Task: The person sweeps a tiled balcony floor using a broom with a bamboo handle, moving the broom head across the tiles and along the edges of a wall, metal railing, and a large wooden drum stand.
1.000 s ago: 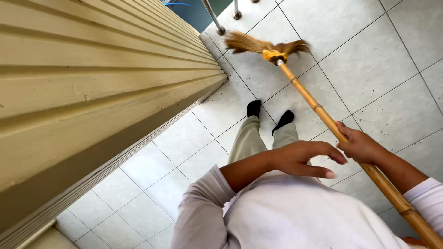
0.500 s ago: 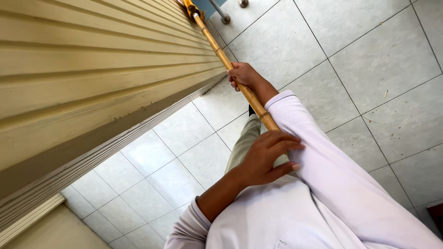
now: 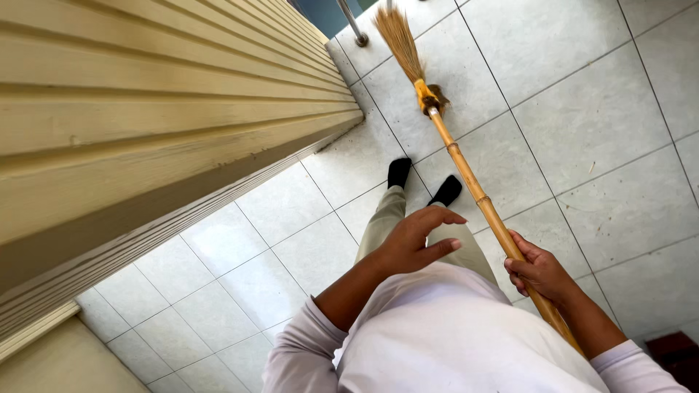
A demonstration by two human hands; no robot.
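Note:
My right hand (image 3: pixel 540 271) grips the bamboo handle of a broom (image 3: pixel 470 182), low on the shaft. The handle slants up and left to a straw head (image 3: pixel 399 35) that rests on the light tiled floor (image 3: pixel 582 124) ahead of me. My left hand (image 3: pixel 417 240) hovers in front of my waist with fingers spread, off the handle and holding nothing. My feet in black socks (image 3: pixel 399 172) stand below the hands, just left of the shaft.
A tan ribbed wall (image 3: pixel 145 131) runs along the left, close to my left arm. Metal legs (image 3: pixel 352 23) stand at the far end near the broom head. A dark object (image 3: pixel 673 349) sits at the lower right corner.
The broom has swung from along the wall out to the right, its head now on the tiles. My left hand has let go of the handle; my right hand has pulled back toward my body.

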